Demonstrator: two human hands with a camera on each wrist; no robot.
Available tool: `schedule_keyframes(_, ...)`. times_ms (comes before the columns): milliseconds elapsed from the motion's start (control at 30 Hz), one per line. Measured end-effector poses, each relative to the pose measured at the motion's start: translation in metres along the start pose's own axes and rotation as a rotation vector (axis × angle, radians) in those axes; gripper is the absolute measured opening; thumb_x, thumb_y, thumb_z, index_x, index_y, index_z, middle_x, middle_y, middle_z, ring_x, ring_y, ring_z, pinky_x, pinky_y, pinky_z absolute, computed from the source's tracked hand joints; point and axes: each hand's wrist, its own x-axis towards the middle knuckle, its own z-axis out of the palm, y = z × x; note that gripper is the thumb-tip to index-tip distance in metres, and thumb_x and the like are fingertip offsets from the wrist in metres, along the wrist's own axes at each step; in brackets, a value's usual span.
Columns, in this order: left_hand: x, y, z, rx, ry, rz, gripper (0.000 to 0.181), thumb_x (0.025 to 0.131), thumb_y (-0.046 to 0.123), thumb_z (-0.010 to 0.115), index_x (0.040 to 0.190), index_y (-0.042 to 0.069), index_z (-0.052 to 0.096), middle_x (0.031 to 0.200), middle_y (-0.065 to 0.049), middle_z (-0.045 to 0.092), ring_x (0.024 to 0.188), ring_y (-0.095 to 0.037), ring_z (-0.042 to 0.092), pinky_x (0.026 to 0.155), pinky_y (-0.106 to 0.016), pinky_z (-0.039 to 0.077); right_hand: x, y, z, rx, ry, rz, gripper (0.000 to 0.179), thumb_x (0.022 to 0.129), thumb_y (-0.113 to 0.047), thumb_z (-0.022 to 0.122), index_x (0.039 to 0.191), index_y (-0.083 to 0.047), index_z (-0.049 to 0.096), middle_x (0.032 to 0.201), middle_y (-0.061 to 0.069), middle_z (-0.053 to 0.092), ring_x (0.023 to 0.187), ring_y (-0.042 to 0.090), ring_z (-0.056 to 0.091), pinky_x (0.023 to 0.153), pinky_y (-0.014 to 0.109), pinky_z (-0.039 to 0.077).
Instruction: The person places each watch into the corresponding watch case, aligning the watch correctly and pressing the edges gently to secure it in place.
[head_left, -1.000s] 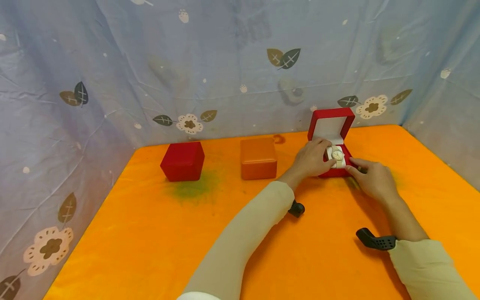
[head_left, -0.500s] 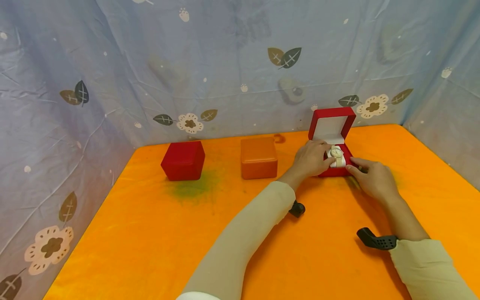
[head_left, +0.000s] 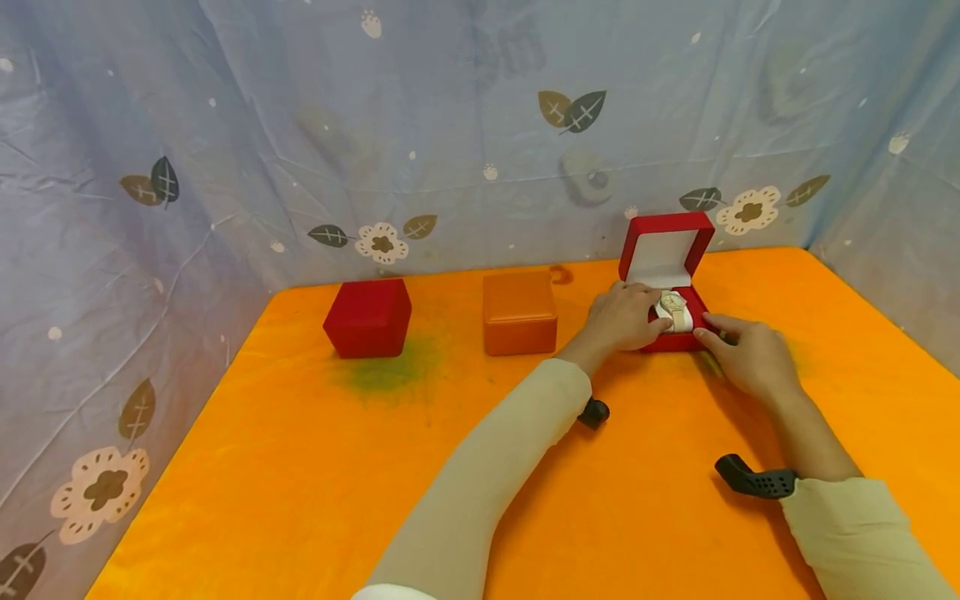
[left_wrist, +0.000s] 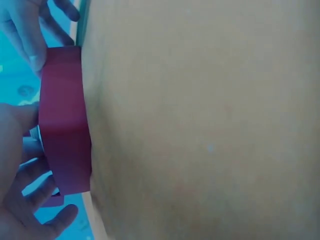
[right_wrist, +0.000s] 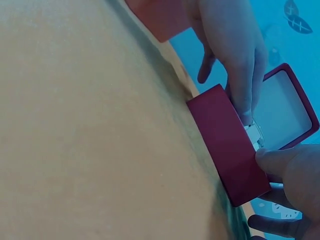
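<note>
At the right rear of the table, a red watch box (head_left: 675, 342) stands with its lid (head_left: 670, 223) raised and its pale lining showing. A watch (head_left: 672, 303) with a cream strap lies inside, wrapped round a white cushion. My left hand (head_left: 619, 318) reaches in from the left, thumb and forefinger at either end of the watch's left side, pinching it. With its thumb at the front right corner, my right hand (head_left: 754, 357) grips the box; its other fingers lie along the side. Both hands meet the box (right_wrist: 230, 145) in the right wrist view, where the watch is mostly hidden.
A closed orange box (head_left: 519, 317) stands left of my hands, and a closed red box (head_left: 367, 321) farther left. Behind the orange-covered table (head_left: 337, 467) hangs a patterned curtain (head_left: 465, 108). Black wrist mounts (head_left: 753, 479) stick out below both hands.
In the open box, the watch has turned: its dial has shifted slightly up and left, and more strap shows below it. Both hands stay almost where they were.
</note>
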Motion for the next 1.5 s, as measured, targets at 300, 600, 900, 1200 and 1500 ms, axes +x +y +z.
schedule_keyframes(300, -0.002, 0.002, 0.002, 0.007, -0.045, 0.002, 0.059, 0.093, 0.062, 0.046, 0.147, 0.043, 0.033, 0.151, 0.022, 0.034, 0.137, -0.005, 0.033, 0.11, -0.03, 0.037, -0.003, 0.001, 0.004, 0.01, 0.011, 0.003, 0.054, 0.098, -0.037, 0.055, 0.135, 0.002, 0.052, 0.13, 0.034, 0.051, 0.118, 0.055, 0.046, 0.095, 0.064, 0.038)
schedule_keyframes(600, -0.003, -0.001, -0.003, -0.058, -0.024, 0.041, 0.061, 0.09, 0.056, 0.057, 0.145, 0.035, 0.041, 0.147, 0.02, 0.043, 0.13, -0.006, 0.043, 0.107, -0.028, 0.041, -0.004, 0.0, 0.004, 0.011, -0.001, 0.014, 0.055, 0.098, -0.04, 0.053, 0.136, 0.001, 0.05, 0.131, 0.034, 0.05, 0.119, 0.055, 0.046, 0.096, 0.065, 0.038)
schedule_keyframes(900, -0.004, -0.004, -0.016, -0.169, 0.09, 0.005, 0.044, 0.091, 0.047, 0.062, 0.131, 0.033, 0.055, 0.119, 0.016, 0.06, 0.101, -0.004, 0.055, 0.085, -0.021, 0.05, -0.005, 0.0, 0.003, 0.018, -0.005, 0.023, 0.056, 0.098, -0.041, 0.053, 0.137, 0.0, 0.05, 0.133, 0.034, 0.049, 0.119, 0.054, 0.045, 0.097, 0.065, 0.038)
schedule_keyframes(1200, -0.001, -0.006, -0.02, -0.189, 0.081, 0.012, 0.039, 0.088, 0.046, 0.067, 0.123, 0.032, 0.06, 0.109, 0.017, 0.061, 0.093, -0.003, 0.054, 0.08, -0.018, 0.049, -0.005, 0.002, 0.002, 0.01, 0.001, 0.023, 0.057, 0.098, -0.041, 0.053, 0.137, 0.0, 0.05, 0.132, 0.035, 0.049, 0.119, 0.055, 0.045, 0.096, 0.065, 0.038)
schedule_keyframes(1500, 0.001, -0.002, -0.011, -0.111, 0.059, 0.056, 0.048, 0.081, 0.055, 0.07, 0.123, 0.034, 0.062, 0.112, 0.018, 0.061, 0.098, -0.005, 0.052, 0.083, -0.02, 0.047, -0.004, -0.002, 0.001, 0.024, 0.012, -0.001, 0.055, 0.098, -0.038, 0.054, 0.136, 0.001, 0.05, 0.13, 0.034, 0.051, 0.118, 0.055, 0.047, 0.095, 0.064, 0.039)
